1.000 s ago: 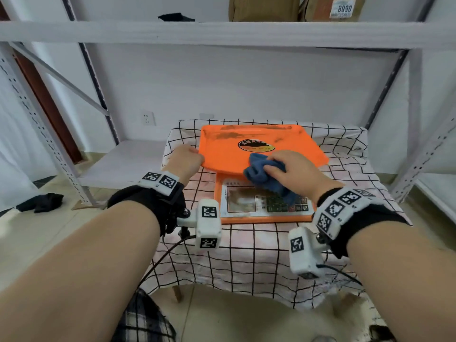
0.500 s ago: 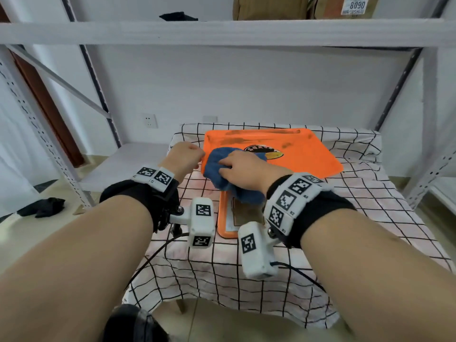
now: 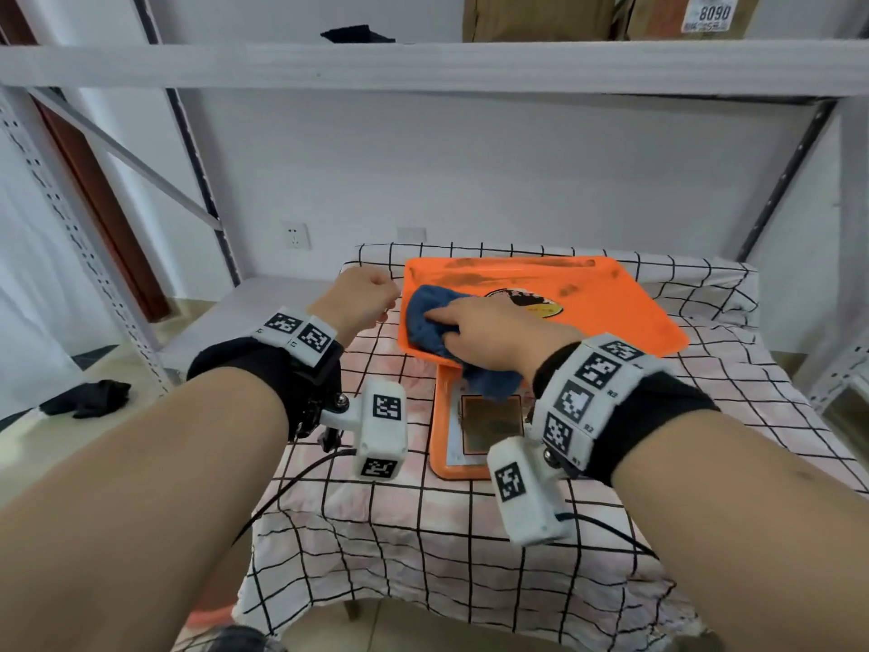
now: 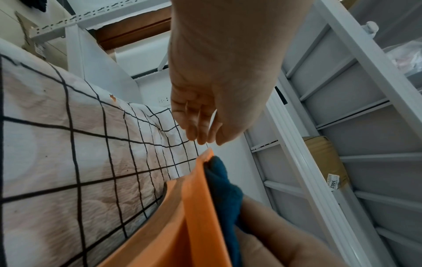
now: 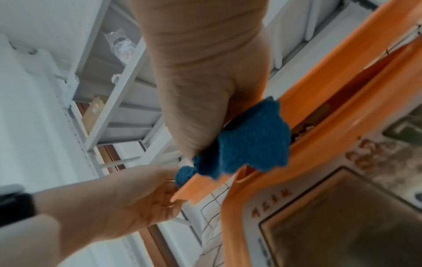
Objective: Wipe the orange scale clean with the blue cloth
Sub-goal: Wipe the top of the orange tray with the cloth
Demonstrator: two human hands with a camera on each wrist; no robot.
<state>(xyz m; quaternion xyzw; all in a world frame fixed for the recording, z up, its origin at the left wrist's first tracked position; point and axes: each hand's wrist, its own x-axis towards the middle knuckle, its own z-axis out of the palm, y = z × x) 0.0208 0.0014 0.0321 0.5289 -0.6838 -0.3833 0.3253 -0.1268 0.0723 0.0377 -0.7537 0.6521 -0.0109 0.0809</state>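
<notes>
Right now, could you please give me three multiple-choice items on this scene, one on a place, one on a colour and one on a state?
1. Where on the scale's platter does the blue cloth lie?
A) near-left corner B) far-right corner C) over the middle logo
2. What colour are the tablecloth grid lines?
A) red B) green C) black
3. How is the platter's far rim?
A) spotless B) smeared dark C) covered by cloth

Answers: 1 A, the right hand holds the cloth there, draped over the near edge; 2 C, black lines cross white fabric; 3 B, dark smears run along it.
</notes>
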